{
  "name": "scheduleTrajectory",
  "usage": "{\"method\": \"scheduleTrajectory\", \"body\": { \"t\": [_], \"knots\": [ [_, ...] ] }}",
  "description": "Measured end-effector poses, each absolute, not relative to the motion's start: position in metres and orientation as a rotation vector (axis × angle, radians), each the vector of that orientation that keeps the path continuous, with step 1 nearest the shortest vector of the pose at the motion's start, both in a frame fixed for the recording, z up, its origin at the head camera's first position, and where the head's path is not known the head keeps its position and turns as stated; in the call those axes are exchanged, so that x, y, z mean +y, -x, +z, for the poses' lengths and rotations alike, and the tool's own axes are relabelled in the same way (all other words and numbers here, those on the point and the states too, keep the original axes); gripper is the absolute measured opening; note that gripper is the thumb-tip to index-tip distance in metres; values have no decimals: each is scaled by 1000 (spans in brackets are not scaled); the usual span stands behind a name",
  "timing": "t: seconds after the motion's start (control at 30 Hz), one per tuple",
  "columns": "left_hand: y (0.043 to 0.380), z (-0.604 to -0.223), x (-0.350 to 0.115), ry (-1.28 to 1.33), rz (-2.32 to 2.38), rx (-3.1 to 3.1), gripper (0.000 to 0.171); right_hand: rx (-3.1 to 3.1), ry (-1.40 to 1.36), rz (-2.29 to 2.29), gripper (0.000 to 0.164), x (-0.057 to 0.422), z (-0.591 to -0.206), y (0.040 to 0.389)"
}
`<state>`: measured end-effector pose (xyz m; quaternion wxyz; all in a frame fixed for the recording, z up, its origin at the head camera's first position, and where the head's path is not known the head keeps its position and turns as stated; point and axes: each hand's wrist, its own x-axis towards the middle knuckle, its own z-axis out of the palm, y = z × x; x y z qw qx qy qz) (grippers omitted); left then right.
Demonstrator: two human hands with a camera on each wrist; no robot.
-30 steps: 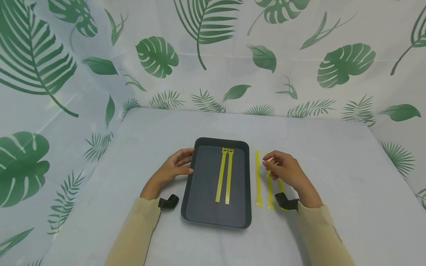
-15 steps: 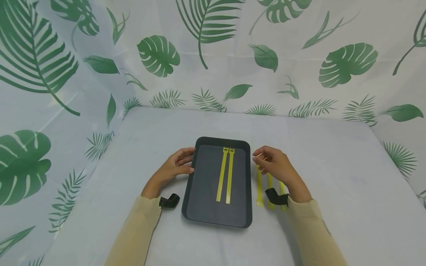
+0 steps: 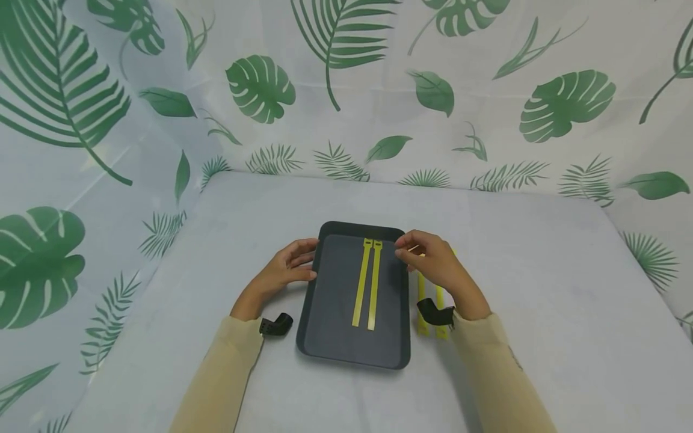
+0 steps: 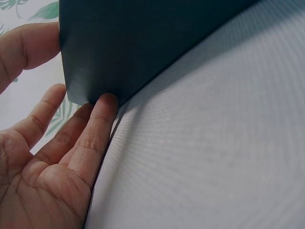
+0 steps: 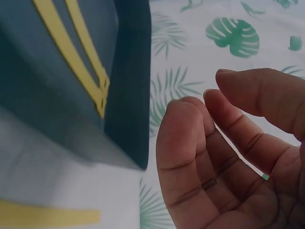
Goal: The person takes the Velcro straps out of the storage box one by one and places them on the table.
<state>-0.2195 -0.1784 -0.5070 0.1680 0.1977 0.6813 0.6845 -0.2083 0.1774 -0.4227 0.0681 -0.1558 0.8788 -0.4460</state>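
Note:
A dark grey tray [image 3: 335, 288] holds two yellow straps with slotted heads, a left strap [image 3: 360, 291] and a right strap [image 3: 373, 294], side by side with the heads at the far end. My left hand [image 3: 281, 267] touches the tray's left wall with extended fingertips; the left wrist view shows its fingers [image 4: 95, 129] against the tray's outer wall [image 4: 119, 47]. At the far right corner of the tray is my right hand [image 3: 435, 258], fingers loosely bent and holding nothing. In the right wrist view those fingers [image 5: 181, 143] stand beside the tray wall [image 5: 133, 86].
Several more yellow straps [image 3: 421, 288] lie on the white cloth right of the tray, partly hidden under my right hand and wrist. A black wrist piece [image 3: 435, 313] sits on each wrist. Leaf-patterned cloth [image 3: 379, 120] hangs behind and at the sides.
My right hand has moved left from above the loose straps to the tray's far right corner. My left hand stays at the tray's left wall.

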Motion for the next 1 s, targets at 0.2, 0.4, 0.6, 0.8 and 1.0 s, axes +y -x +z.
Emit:
{"method": "scheduleTrajectory", "body": {
  "t": [0.2,0.4,0.6,0.8,1.0],
  "knots": [
    [220,-507,-178,-550,1935,1953,80,2664,530,-1277,20,164,-420,212],
    [220,-507,-178,-536,1936,1956,80,2684,616,-1219,18,153,-423,217],
    [221,-508,-179,-530,1932,1958,80,2671,677,-1176,18,143,-425,221],
    [221,-508,-179,-527,1927,1968,80,2628,744,-1162,20,133,-429,228],
    [220,-507,-179,-529,1929,1969,80,2609,762,-1057,24,125,-435,234]
  ]
}}
